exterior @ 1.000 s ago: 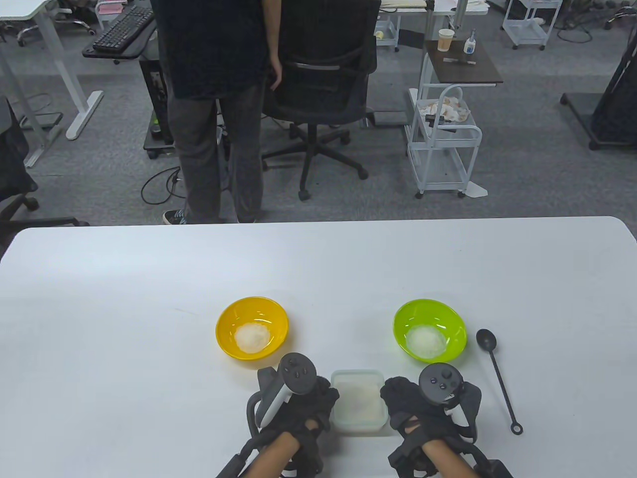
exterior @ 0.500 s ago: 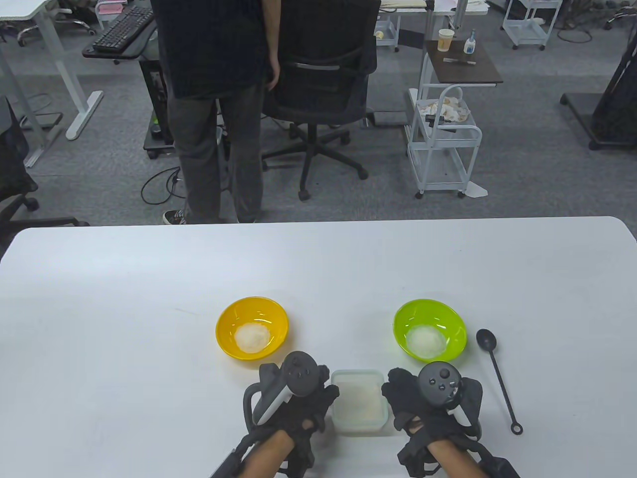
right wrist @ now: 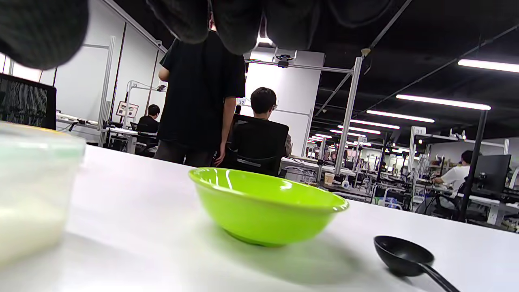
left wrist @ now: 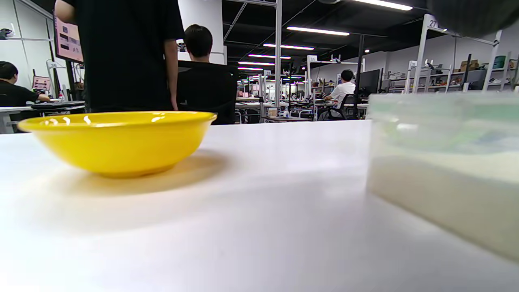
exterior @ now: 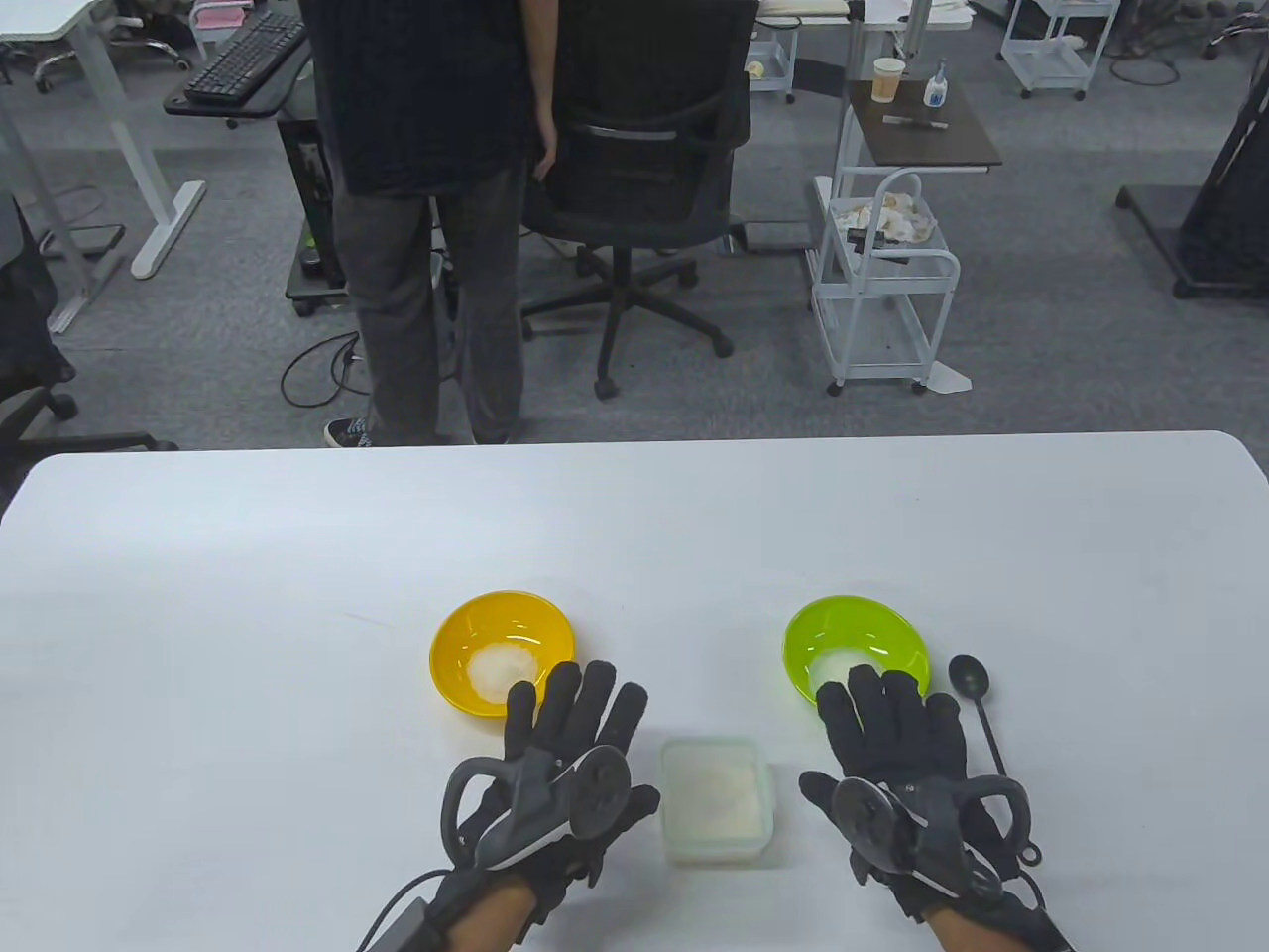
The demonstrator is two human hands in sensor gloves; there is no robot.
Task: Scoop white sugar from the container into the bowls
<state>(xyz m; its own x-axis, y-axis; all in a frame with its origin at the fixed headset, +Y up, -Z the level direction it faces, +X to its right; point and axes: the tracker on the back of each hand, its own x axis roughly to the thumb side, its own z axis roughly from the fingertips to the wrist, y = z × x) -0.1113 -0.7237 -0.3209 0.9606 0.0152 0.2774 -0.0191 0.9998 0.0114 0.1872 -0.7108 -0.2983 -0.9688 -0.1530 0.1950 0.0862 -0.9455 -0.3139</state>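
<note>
A clear sugar container (exterior: pixel 716 799) sits near the table's front edge, between my hands; it also shows in the left wrist view (left wrist: pixel 444 162) and the right wrist view (right wrist: pixel 32 186). A yellow bowl (exterior: pixel 503 664) with sugar stands to its far left, also in the left wrist view (left wrist: pixel 117 140). A green bowl (exterior: pixel 855 656) with sugar stands to its far right, also in the right wrist view (right wrist: pixel 265 207). A black spoon (exterior: pixel 986 729) lies right of the green bowl, also in the right wrist view (right wrist: pixel 405 255). My left hand (exterior: pixel 570 729) and right hand (exterior: pixel 892 724) lie open, fingers spread, holding nothing.
The white table (exterior: pixel 297 555) stretches far back. Beyond it stand a person in dark clothes (exterior: pixel 436 198), an office chair (exterior: pixel 644 178) and a white cart (exterior: pixel 882 288).
Both hands have let go of the container's sides and moved apart, opening flat with fingers stretched toward the bowls. The container, bowls and spoon have not moved.
</note>
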